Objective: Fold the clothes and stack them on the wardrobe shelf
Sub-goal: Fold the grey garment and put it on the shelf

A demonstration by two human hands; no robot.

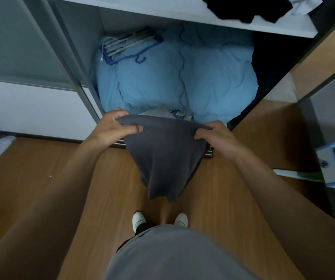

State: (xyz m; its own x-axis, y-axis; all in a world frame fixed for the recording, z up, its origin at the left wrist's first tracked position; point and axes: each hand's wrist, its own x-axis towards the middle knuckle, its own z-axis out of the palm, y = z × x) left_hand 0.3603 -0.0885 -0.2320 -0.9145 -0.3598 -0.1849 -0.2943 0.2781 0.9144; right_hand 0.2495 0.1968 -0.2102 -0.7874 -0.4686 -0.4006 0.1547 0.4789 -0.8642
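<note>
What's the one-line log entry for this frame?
stage: folding | left hand: grips garment top | right hand: grips garment top | garment: grey, hanging over floor | shelf: dark clothes lying loose

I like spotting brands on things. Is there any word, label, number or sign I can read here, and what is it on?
No text can be read anywhere in this view.
Yellow tag at the front edge of the blue bedding: too small and blurred to read.
Box at the right, with a green mark: blurred, no letters can be made out.
Grey garment: no print or label shows.
</note>
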